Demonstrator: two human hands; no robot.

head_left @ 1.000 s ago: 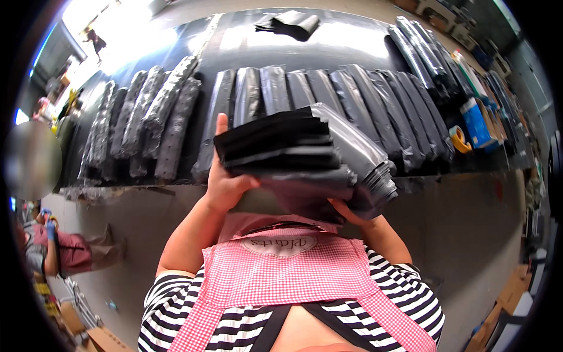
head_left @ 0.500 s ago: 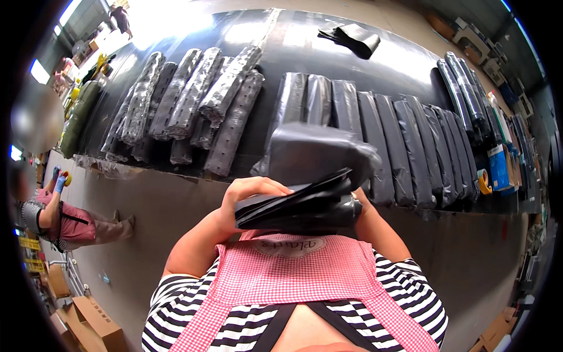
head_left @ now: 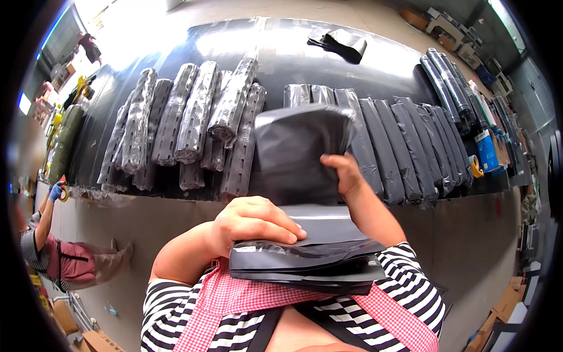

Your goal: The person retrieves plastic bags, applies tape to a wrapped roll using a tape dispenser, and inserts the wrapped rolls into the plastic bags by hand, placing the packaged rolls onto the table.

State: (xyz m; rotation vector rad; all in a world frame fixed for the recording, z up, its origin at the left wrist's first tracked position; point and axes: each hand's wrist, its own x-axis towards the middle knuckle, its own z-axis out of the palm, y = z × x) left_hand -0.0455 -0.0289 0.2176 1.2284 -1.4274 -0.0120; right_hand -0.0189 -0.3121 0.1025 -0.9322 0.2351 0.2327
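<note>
Between my hands is black plastic sheeting (head_left: pixel 302 149), folded in many flat layers. One part stands up over the table's front edge; the other part lies as a thick folded stack against my apron. My left hand (head_left: pixel 255 226) presses down on the near stack, fingers laid over its top fold and the thumb side hidden. My right hand (head_left: pixel 345 173) grips the right edge of the raised part, thumb on the near face and fingers behind the layers. In front stands a row of flat folded black plastic bundles (head_left: pixel 399 149).
Clear-wrapped dark rolls (head_left: pixel 196 114) with slots are piled at left on the black table (head_left: pixel 281 50). A loose folded black sheet (head_left: pixel 340 44) lies far back. At right are more rolls (head_left: pixel 446 85), a yellow tape roll (head_left: pixel 475 166) and a blue box (head_left: pixel 487 151). A co-worker's blue-gloved hand (head_left: pixel 57 190) is at far left.
The folded sheeting has spread apart, its far part now upright and the near stack lower at my chest. My right hand has come up along its right edge; my left stays on the near stack.
</note>
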